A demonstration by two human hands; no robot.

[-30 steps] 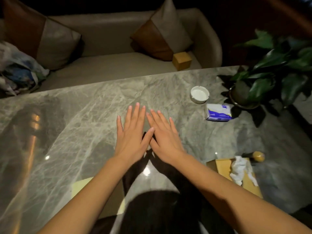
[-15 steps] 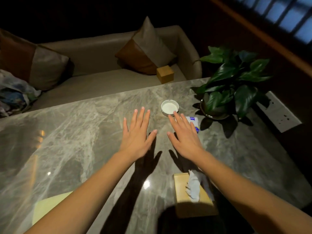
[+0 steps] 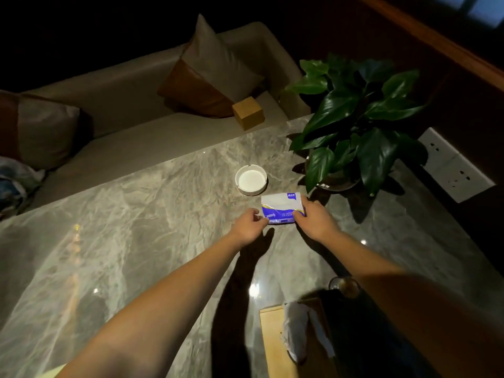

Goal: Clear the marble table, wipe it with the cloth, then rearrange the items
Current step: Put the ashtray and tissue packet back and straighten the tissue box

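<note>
A white and blue tissue pack (image 3: 281,204) lies on the grey marble table (image 3: 122,241), just in front of a round white ashtray (image 3: 251,179). My left hand (image 3: 249,226) pinches the pack's near left corner. My right hand (image 3: 313,218) grips its right side. A potted plant (image 3: 354,118) with dark green leaves stands to the right of the ashtray. Near the table's front edge sits a wooden tissue box (image 3: 275,342) with a white tissue (image 3: 296,328) sticking out of it.
A beige sofa (image 3: 114,124) with two brown and grey cushions runs along the far side of the table. A small wooden cube (image 3: 248,112) rests on its seat. A white socket panel (image 3: 455,165) lies at the right. A small round glass object (image 3: 344,285) shows beside my right forearm.
Both hands left the flat pose at the table's middle and reached forward to the right, closing on the tissue pack. The camera view swung right and nearer to the plant.
</note>
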